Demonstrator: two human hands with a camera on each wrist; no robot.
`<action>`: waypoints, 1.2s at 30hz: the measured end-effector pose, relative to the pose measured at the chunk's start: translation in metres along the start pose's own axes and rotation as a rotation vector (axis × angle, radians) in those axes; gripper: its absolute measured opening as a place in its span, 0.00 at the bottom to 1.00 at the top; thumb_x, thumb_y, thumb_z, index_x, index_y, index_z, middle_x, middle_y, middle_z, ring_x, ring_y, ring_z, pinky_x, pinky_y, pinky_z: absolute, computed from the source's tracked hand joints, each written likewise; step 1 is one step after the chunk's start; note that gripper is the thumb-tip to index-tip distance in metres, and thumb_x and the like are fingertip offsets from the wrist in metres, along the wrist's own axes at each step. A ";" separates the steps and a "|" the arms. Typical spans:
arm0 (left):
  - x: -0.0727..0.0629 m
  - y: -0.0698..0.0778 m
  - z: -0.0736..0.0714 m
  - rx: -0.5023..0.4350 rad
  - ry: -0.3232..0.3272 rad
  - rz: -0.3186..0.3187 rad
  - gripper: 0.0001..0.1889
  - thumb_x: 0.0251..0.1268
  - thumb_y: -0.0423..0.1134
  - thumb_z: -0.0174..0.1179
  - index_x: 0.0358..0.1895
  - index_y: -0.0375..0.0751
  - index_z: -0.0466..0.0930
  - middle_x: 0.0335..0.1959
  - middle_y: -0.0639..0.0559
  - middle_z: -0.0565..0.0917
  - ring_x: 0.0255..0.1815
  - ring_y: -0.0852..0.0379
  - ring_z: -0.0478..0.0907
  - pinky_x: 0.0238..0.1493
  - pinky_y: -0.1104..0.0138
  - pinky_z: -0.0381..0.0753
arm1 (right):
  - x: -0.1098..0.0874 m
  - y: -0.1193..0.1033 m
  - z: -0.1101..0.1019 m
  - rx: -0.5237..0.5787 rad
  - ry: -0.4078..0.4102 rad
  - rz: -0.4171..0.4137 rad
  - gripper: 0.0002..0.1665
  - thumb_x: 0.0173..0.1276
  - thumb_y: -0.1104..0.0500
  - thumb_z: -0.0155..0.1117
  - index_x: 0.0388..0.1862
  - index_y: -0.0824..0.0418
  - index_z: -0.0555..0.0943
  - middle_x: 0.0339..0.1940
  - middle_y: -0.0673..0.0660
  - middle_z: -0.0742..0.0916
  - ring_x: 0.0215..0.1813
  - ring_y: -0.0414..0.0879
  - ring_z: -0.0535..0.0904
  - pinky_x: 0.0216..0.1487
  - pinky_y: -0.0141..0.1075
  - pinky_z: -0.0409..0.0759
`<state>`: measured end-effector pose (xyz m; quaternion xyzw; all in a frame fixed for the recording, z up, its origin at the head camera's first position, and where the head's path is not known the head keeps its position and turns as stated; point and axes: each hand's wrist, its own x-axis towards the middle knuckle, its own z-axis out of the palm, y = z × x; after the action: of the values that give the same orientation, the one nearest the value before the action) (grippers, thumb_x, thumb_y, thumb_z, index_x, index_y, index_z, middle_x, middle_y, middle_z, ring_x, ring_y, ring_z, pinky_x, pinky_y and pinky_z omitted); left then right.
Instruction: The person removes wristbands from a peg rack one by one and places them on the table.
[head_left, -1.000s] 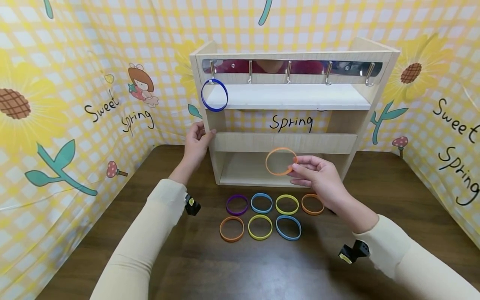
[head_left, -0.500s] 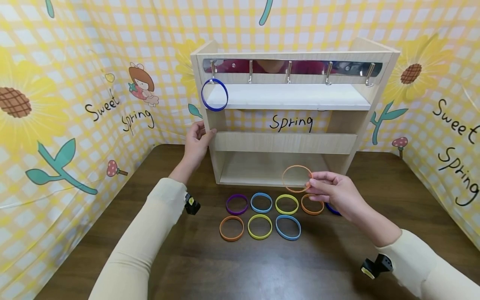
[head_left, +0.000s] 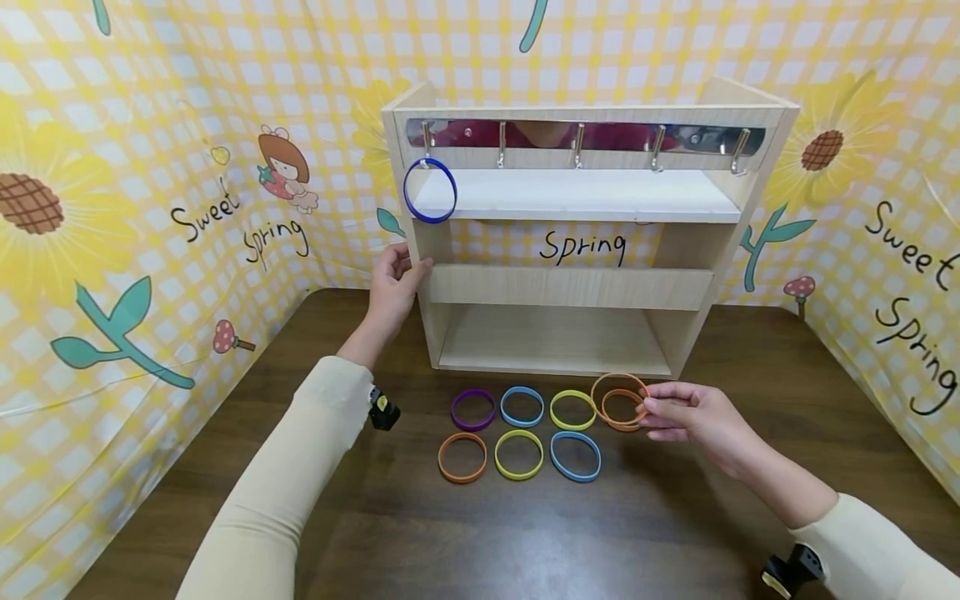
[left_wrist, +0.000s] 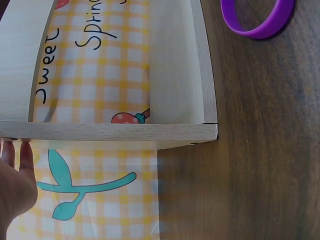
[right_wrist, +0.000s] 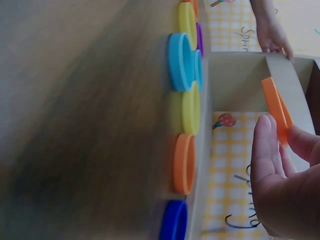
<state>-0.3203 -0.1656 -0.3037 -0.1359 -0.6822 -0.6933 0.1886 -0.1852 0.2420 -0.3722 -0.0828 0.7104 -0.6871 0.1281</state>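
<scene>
My right hand (head_left: 697, 421) pinches an orange silicone wristband (right_wrist: 273, 102) between thumb and fingers. In the head view it overlaps another orange wristband (right_wrist: 184, 164) lying on the table. At the left, my left hand (head_left: 392, 287) grips the side panel of a pale wooden shelf (head_left: 570, 287), thumb at the front edge, fingers along the outside. A blue wristband (head_left: 431, 220) hangs from the leftmost hook (head_left: 427, 137). Two rows of wristbands lie before the shelf, including purple (head_left: 453, 418), light blue (head_left: 576, 477) and yellow (head_left: 519, 477) ones.
A metal strip with several hooks (head_left: 578, 146) runs across the shelf's top front. A dark blue wristband (right_wrist: 173, 222) lies at the row's right end, hidden by my hand in the head view. Yellow checked cloth (head_left: 240, 100) surrounds the brown table (head_left: 480, 542).
My right hand has moved down and right with the orange wristband, from before the shelf's lower compartment to over the right end of the back row. My left hand stays put.
</scene>
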 end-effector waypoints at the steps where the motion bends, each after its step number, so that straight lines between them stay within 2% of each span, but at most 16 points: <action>1: 0.000 0.000 0.000 -0.003 0.001 0.004 0.18 0.65 0.27 0.58 0.57 0.27 0.70 0.44 0.51 0.78 0.47 0.58 0.76 0.45 0.68 0.76 | -0.002 0.002 -0.002 0.003 -0.004 0.008 0.11 0.71 0.65 0.61 0.49 0.69 0.78 0.38 0.57 0.87 0.44 0.50 0.85 0.45 0.43 0.82; 9: 0.000 -0.002 0.000 -0.010 0.001 0.014 0.18 0.65 0.27 0.58 0.56 0.26 0.70 0.44 0.52 0.78 0.46 0.58 0.76 0.45 0.68 0.76 | -0.010 0.017 -0.016 -0.004 -0.034 0.066 0.14 0.71 0.64 0.61 0.51 0.69 0.77 0.42 0.59 0.87 0.44 0.48 0.85 0.44 0.41 0.83; 20: 0.000 -0.002 -0.001 -0.008 -0.005 0.017 0.19 0.65 0.27 0.58 0.58 0.25 0.69 0.45 0.52 0.77 0.47 0.57 0.75 0.46 0.68 0.76 | -0.017 0.036 -0.024 -0.051 -0.071 0.105 0.25 0.71 0.62 0.60 0.57 0.81 0.69 0.43 0.62 0.86 0.43 0.48 0.85 0.43 0.41 0.83; 28: 0.001 -0.002 0.000 -0.008 -0.004 0.020 0.19 0.65 0.27 0.57 0.58 0.25 0.69 0.47 0.46 0.78 0.48 0.57 0.75 0.46 0.67 0.76 | -0.018 0.048 -0.025 -0.044 -0.096 0.144 0.29 0.70 0.62 0.61 0.59 0.84 0.66 0.41 0.60 0.86 0.43 0.50 0.85 0.43 0.43 0.83; 32: 0.001 -0.002 0.000 -0.009 -0.001 0.018 0.19 0.65 0.27 0.57 0.57 0.25 0.69 0.49 0.43 0.78 0.48 0.57 0.75 0.46 0.67 0.76 | -0.019 0.053 -0.025 -0.031 -0.102 0.166 0.29 0.70 0.63 0.61 0.59 0.84 0.65 0.41 0.59 0.86 0.43 0.50 0.85 0.44 0.44 0.83; 36: 0.001 -0.002 0.000 -0.011 -0.001 0.017 0.21 0.65 0.27 0.57 0.59 0.21 0.67 0.47 0.46 0.78 0.48 0.57 0.75 0.46 0.68 0.76 | -0.019 0.056 -0.025 -0.007 -0.115 0.180 0.27 0.71 0.64 0.60 0.58 0.83 0.67 0.42 0.59 0.86 0.43 0.49 0.85 0.44 0.43 0.83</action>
<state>-0.3218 -0.1654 -0.3052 -0.1432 -0.6774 -0.6951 0.1935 -0.1710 0.2740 -0.4261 -0.0582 0.7090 -0.6643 0.2294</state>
